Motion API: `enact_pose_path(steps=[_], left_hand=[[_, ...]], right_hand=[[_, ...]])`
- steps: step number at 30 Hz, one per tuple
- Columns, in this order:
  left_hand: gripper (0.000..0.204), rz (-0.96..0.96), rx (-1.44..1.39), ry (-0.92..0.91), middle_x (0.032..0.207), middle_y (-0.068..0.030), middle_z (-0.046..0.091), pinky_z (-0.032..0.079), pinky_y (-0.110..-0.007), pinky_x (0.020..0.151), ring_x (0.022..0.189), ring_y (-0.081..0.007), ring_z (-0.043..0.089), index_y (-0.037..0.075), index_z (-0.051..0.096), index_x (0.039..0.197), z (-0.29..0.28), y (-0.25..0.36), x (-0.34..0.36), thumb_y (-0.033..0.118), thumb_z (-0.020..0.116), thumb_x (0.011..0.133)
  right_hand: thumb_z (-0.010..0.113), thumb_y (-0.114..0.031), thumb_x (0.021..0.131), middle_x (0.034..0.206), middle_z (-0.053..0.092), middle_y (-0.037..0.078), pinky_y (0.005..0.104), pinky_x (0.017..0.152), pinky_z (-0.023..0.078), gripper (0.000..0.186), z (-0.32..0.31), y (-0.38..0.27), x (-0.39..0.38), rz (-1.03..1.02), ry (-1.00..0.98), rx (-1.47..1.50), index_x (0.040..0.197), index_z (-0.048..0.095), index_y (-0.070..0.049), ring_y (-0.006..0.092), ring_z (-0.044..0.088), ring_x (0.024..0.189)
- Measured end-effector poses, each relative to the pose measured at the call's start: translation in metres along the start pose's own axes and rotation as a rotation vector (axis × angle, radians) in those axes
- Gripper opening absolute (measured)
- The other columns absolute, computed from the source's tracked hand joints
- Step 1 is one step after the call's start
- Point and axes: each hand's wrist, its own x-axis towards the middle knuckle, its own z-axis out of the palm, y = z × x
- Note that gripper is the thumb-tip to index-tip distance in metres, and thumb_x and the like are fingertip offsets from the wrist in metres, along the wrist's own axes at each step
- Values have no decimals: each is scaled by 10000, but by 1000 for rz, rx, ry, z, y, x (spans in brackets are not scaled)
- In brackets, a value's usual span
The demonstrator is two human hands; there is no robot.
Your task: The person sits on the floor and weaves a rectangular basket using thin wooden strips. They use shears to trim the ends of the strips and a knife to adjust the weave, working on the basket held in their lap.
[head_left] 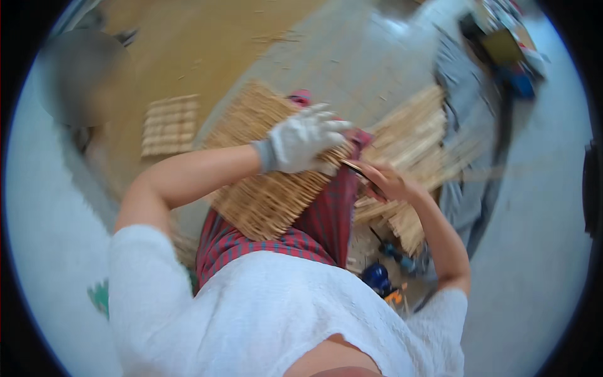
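Observation:
A woven mat of thin bamboo strips [267, 195] lies across my lap on a red checked cloth [326, 220]. My left hand [301, 141], in a white work glove, rests flat on the mat's far edge and presses it down. My bare right hand [383, 182] sits just to the right of the mat's edge, fingers closed on a thin dark tool or strip [358, 168]; blur hides what it is.
A pile of loose bamboo strips [411, 141] lies on the floor to my right. A smaller woven mat [169, 125] lies on the brown floor at left. Blue tools [377, 276] lie by my right knee. Grey fabric [465, 125] hangs at right.

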Motion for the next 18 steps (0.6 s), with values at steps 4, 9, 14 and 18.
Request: enact_pose_path(steps=[4, 9, 14, 18], left_hand=[[470, 109, -51, 61, 1417, -58, 641, 311, -638, 1231, 1391, -318, 542, 179, 695, 1086, 11, -2, -10, 512, 831, 783], [442, 42, -117, 142, 1444, -26, 640, 263, -633, 1262, 1405, -304, 537, 196, 713, 1100, 17, -1, -34, 534, 800, 829], [422, 43, -74, 91, 1476, -12, 625, 223, -653, 1273, 1425, -306, 520, 239, 720, 1113, 16, 1, -29, 570, 754, 853], [419, 56, -27, 61, 1489, -11, 614, 218, -668, 1267, 1430, -314, 512, 246, 701, 1121, 15, -1, -27, 577, 733, 865]], right_hand=[[589, -348, 1071, 680, 541, -21, 247, 484, 406, 550, 24, 23, -10, -17, 159, 185, 1586, 486, -187, 77, 503, 536], [777, -120, 910, 691, 596, -23, 243, 500, 430, 299, 37, 13, -11, 29, 224, 60, 1182, 660, -77, 57, 540, 571], [741, -72, 896, 691, 606, 45, 309, 538, 460, 225, 53, 40, -11, -106, 563, -312, 1103, 655, -55, 135, 564, 562], [738, -65, 896, 706, 621, 98, 388, 573, 490, 234, 48, 55, -1, -332, 791, -699, 1112, 649, -55, 207, 633, 595]])
